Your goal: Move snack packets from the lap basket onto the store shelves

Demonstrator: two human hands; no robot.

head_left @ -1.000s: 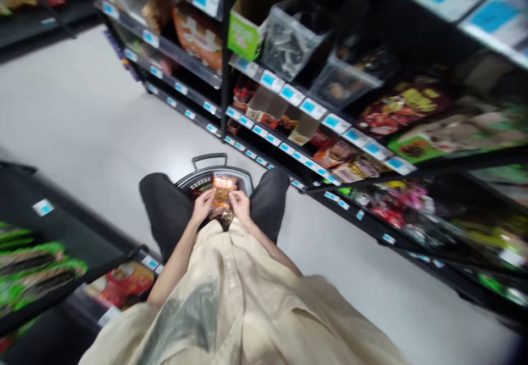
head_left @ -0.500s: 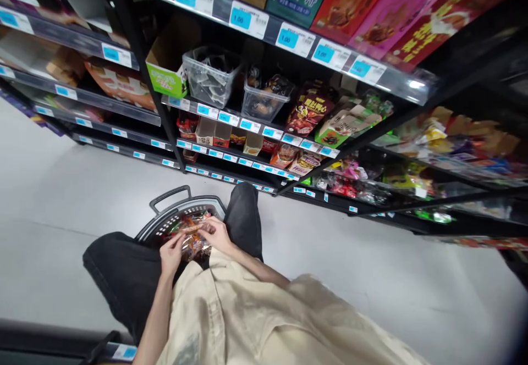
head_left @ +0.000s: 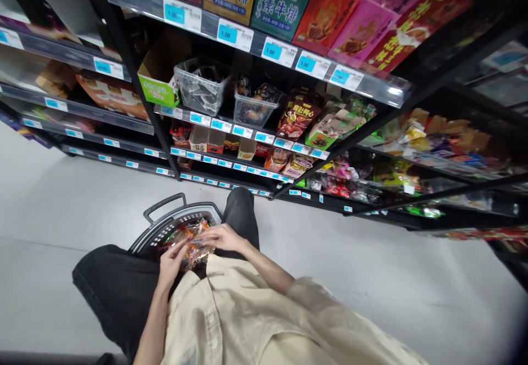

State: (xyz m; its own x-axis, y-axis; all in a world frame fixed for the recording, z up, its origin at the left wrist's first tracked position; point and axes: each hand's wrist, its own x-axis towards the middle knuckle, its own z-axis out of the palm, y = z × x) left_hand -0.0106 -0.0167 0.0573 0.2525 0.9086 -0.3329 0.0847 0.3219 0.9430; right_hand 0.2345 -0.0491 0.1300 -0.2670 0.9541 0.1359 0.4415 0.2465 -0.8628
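Observation:
My left hand point(head_left: 172, 261) and my right hand point(head_left: 220, 238) are both closed on the edges of an orange snack packet point(head_left: 194, 244), held between my knees. The packet hangs just above a dark shopping basket point(head_left: 165, 232) that stands on the floor with other wrapped goods inside it. My dark trouser legs flank the basket on both sides. The fingers of both hands pinch the packet's rim.
Black store shelves point(head_left: 256, 43) with blue price tags run along the right and back, stocked with boxes, clear bins point(head_left: 201, 86) and bagged snacks. The pale floor point(head_left: 61, 205) of the aisle lies to the left and behind me.
The view has swung up and right, from a blurred aisle to the shelf front. Both hands stay on the packet over the basket, with the right hand now reaching further across it.

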